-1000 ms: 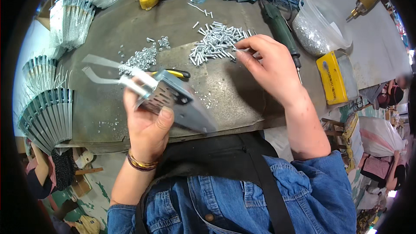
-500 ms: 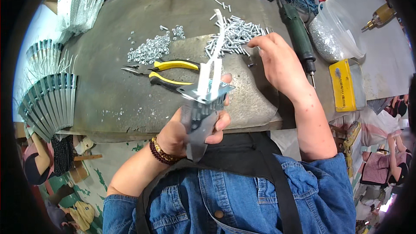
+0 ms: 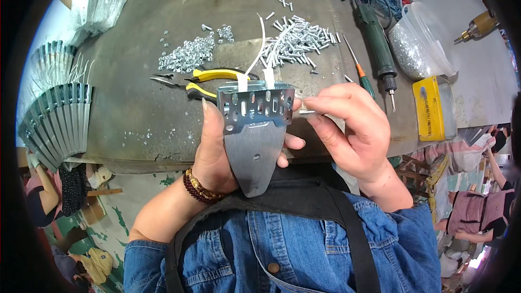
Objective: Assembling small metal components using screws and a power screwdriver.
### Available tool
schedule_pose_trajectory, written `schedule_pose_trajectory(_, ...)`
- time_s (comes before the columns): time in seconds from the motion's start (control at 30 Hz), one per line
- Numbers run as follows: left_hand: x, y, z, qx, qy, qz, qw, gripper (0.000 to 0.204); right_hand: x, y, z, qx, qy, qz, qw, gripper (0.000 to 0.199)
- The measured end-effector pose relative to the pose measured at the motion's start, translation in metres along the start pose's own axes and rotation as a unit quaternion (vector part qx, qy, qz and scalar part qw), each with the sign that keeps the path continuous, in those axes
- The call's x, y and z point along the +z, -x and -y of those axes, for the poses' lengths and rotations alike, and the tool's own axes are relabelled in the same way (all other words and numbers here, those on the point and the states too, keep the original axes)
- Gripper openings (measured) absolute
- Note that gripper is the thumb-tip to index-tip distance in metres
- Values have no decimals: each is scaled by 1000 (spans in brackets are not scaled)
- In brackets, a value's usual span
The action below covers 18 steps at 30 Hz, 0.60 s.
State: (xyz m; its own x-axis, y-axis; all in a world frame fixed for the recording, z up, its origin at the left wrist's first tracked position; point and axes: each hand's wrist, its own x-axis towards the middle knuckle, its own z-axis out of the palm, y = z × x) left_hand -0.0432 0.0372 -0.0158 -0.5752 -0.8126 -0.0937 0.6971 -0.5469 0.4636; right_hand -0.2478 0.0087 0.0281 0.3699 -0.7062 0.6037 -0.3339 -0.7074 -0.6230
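A dark worktable point(image 3: 141, 119) is spread with stacked metal strips point(image 3: 57, 125), a green power screwdriver point(image 3: 374, 43), a yellow tin point(image 3: 429, 108), yellow-handled pliers point(image 3: 209, 78) and piles of pins point(image 3: 298, 38) and nuts point(image 3: 187, 54). A slotted metal bracket point(image 3: 255, 130) is held upright above the table's near edge, clasped from behind by the left hand point(image 3: 217, 152). A small silver pin point(image 3: 308, 112) is pinched at the bracket's right edge by the right hand point(image 3: 353, 135).

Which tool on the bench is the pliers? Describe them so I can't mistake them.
On the grey workbench, look just beyond the slotted metal bracket held in the left hand. The pliers lie flat there, below the pile of small nuts. They alone have yellow-and-black handles with dark pointed jaws.
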Motion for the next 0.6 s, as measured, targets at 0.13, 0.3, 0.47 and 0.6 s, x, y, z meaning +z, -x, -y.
schedule_pose_trajectory(0.13, 6, -5, 3, 41, 18, -57, 997, 117, 6, 4, -1, 29, -76, -17, 997, 19)
schedule_pose_trajectory(0.3, -1, -3, 2, 23, -29, -19, 999, 125, 19, 2, -6, -48, 43, -34, 997, 27)
schedule_pose_trajectory(0.47, 5, -6, 4, 4, -51, -67, 996, 129, 22, 1, -11, -121, 81, -38, 989, 26)
schedule_pose_trajectory(0.6, -6, 1, 3, -24, -23, 3, 999, 129, 24, 5, -19, -137, 28, -8, 990, 24)
